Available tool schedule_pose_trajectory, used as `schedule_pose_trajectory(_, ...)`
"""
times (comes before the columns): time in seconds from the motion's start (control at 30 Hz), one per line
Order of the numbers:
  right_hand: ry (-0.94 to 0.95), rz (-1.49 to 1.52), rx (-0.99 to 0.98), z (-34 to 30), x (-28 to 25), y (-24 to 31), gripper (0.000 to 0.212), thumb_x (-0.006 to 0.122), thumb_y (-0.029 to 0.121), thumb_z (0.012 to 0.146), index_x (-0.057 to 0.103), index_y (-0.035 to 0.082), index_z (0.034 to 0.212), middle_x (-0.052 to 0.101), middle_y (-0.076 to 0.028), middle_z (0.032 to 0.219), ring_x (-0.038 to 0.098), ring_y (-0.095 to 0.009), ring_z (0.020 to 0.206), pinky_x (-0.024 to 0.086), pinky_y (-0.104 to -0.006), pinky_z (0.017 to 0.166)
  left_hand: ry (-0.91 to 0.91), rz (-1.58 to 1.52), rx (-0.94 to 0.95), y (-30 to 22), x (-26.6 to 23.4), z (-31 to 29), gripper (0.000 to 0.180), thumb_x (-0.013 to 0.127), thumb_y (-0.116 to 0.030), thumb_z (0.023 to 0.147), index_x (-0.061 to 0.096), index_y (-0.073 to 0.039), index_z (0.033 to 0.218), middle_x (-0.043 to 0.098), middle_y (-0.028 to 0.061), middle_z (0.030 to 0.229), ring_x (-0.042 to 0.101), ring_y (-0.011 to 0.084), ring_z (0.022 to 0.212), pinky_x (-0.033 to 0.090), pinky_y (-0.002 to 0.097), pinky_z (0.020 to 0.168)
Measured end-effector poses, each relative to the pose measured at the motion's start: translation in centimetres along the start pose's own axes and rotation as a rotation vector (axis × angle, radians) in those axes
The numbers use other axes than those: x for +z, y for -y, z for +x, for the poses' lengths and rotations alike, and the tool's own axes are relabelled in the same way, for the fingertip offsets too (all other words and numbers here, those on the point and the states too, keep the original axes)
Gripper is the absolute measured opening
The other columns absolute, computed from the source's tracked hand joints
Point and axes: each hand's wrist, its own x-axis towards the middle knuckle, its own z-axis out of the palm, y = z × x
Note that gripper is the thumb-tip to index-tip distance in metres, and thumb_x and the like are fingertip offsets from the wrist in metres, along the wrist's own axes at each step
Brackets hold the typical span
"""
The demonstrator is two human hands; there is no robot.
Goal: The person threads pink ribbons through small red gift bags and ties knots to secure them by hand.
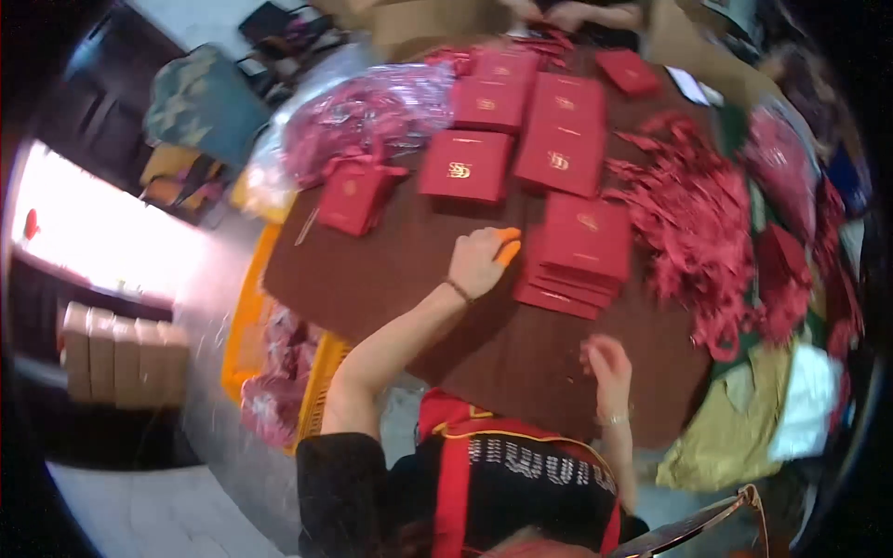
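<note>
My left hand [479, 262] reaches over the table, with orange finger covers on two fingertips. Those fingers are slightly apart and nothing shows between them. Just right of it lies an uneven stack of flat red packets [586, 237] with gold print. My right hand [606, 361] hovers below that stack, blurred, its fingers loosely bent and holding nothing visible. Farther off stand more stacks of the same red packets [465, 166], in two rows. A small red gift bag [352, 197] with ribbon handles lies left of them. On the right spreads a heap of red ribbons [693, 214].
The brown table [409, 279] has a clear plastic bag of red goods [372, 116] at its far left. A yellow crate [321, 386] stands by the left edge. Gold and white bags [735, 423] lie at the near right. Another person's hands [563, 15] work across the table.
</note>
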Motion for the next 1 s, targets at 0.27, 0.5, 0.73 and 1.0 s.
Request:
schedule_pose_trajectory(0.27, -0.012, 0.129, -0.053, 0.3, -1.4, 0.4, 0.019, 0.057, 0.01, 0.087, 0.056, 0.004, 0.105, 0.062, -0.005, 0.094, 0.057, -0.007, 0.077, 0.044, -0.0196, 0.065, 0.08, -0.401, -0.362, 0.0, 7.0, 2.1, 0.068, 0.072, -0.035, 0.073, 0.046, 0.001, 0.123, 0.059, 0.0169, 0.11, 0.06, 0.0268, 0.095, 0.046, 0.0323, 0.082)
schedule_pose_trajectory(0.5, 0.004, 0.156, 0.064, -2.2, -3.3, -3.0, 0.019, 0.055, 0.01, 0.088, 0.056, 0.004, 0.106, 0.062, -0.004, 0.094, 0.056, -0.007, 0.081, 0.045, -0.0199, 0.068, 0.011, -0.767, -0.43, -1.5, 6.3, 1.4, 0.047, 0.065, -0.002, 0.079, 0.044, 0.004, 0.12, 0.06, 0.0086, 0.097, 0.058, 0.0142, 0.087, 0.048, 0.0262, 0.077)
schedule_pose_trajectory(0.73, -0.105, 0.23, 0.006, -2.2, -2.5, -0.8, 0.049, 0.057, 0.01, 0.087, 0.036, 0.007, 0.131, 0.044, -0.011, 0.123, 0.056, -0.012, 0.085, 0.049, -0.0243, 0.07, 0.203, -1.045, -0.607, -8.2, 0.9, -3.2, 0.065, 0.063, -0.001, 0.078, 0.03, -0.003, 0.133, 0.057, 0.0069, 0.1, 0.054, 0.01, 0.085, 0.044, 0.0219, 0.067)
schedule_pose_trajectory(1.0, -0.09, -0.269, -0.168, -1.1, -3.5, -2.5, 0.039, 0.062, 0.013, 0.083, 0.049, 0.004, 0.119, 0.036, -0.011, 0.125, 0.057, -0.012, 0.08, 0.049, -0.0245, 0.07, -0.021, 0.02, 0.316, -11.4, 1.3, -0.7, 0.032, 0.064, -0.008, 0.078, 0.058, -0.006, 0.109, 0.061, 0.0097, 0.082, 0.057, 0.0276, 0.079, 0.044, 0.0336, 0.071)
